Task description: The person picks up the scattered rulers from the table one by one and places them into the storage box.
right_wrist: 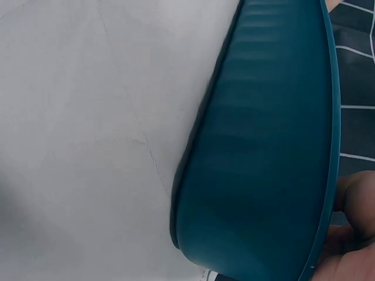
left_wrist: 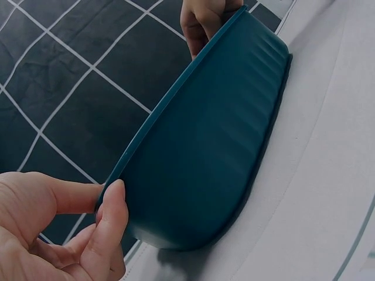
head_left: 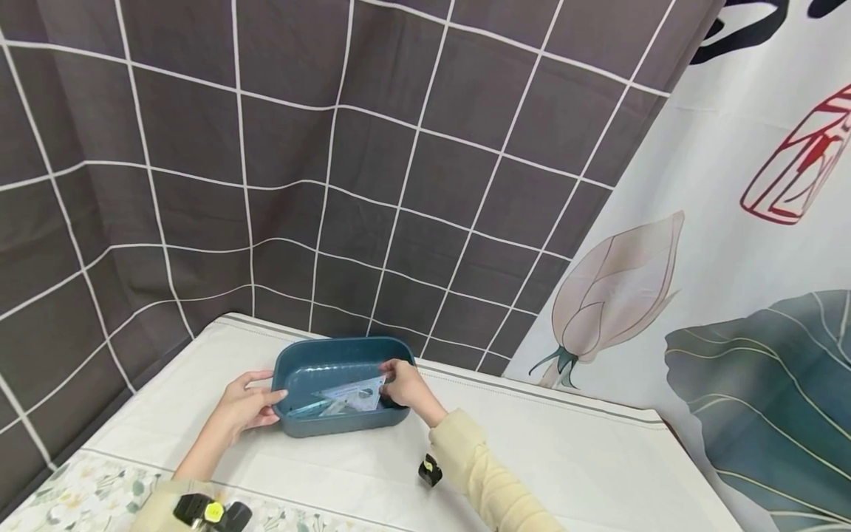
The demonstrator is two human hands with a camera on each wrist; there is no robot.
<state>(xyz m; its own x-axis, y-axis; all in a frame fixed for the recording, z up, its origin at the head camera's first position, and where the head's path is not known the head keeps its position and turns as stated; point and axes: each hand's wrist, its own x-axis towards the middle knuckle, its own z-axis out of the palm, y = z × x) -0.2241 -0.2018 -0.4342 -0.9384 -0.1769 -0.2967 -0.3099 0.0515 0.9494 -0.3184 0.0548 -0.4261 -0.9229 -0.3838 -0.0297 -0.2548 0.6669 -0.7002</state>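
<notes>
A dark teal plastic basin point(head_left: 342, 425) with rounded corners sits on the white cloth. My left hand point(head_left: 244, 403) pinches its left rim between thumb and fingers; in the left wrist view the left hand point(left_wrist: 76, 225) grips the rim point(left_wrist: 153, 120) from the side. Inside the basin lies a flat, pale blue and lilac printed packet point(head_left: 362, 395), partly clear, with a light blue strip at its left. My right hand point(head_left: 404, 386) reaches over the right rim and pinches the packet's right end. In the right wrist view the basin wall point(right_wrist: 258, 146) hides most of the right hand point(right_wrist: 354, 234).
A white cloth point(head_left: 518, 458) covers the table, with a floral border point(head_left: 86, 488) at the near left. Behind hangs a dark grey curtain with white grid lines point(head_left: 286, 148). To the right is a white curtain with a printed flower point(head_left: 612, 288).
</notes>
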